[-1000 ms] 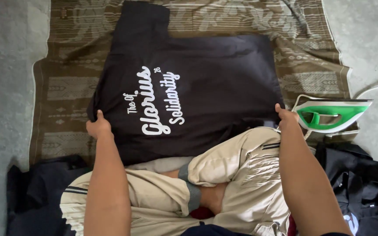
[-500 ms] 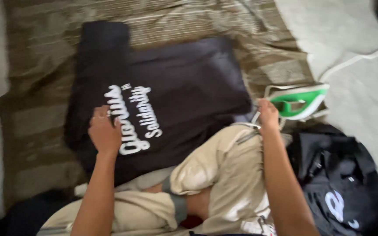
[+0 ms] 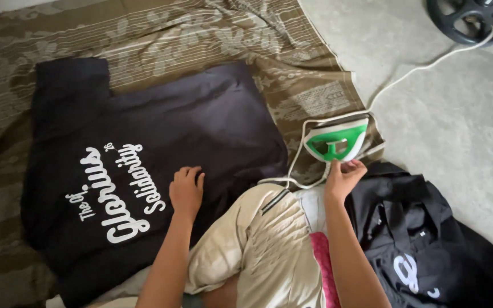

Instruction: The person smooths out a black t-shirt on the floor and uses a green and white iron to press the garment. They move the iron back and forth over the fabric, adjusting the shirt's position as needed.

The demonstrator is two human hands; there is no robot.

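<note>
A black T-shirt [image 3: 161,142] with white lettering lies spread flat on a brown patterned cloth [image 3: 201,40] on the floor. My left hand [image 3: 186,189] rests palm down on the shirt, next to the lettering, fingers slightly apart. My right hand [image 3: 343,175] reaches to the right and touches the lower end of a green and white iron [image 3: 335,140], which stands on its heel at the cloth's edge. The fingers are at the iron's handle but are not closed around it. My knee in beige trousers [image 3: 258,245] sits between my arms.
The iron's white cord [image 3: 412,71] runs across the grey floor toward a black round object [image 3: 468,18] at the top right. A heap of black clothes [image 3: 429,245] lies on the floor to the right of my knee.
My left hand slid from the shirt's left edge onto its middle. My right hand left the shirt's right edge and reached the iron. The view shifted right.
</note>
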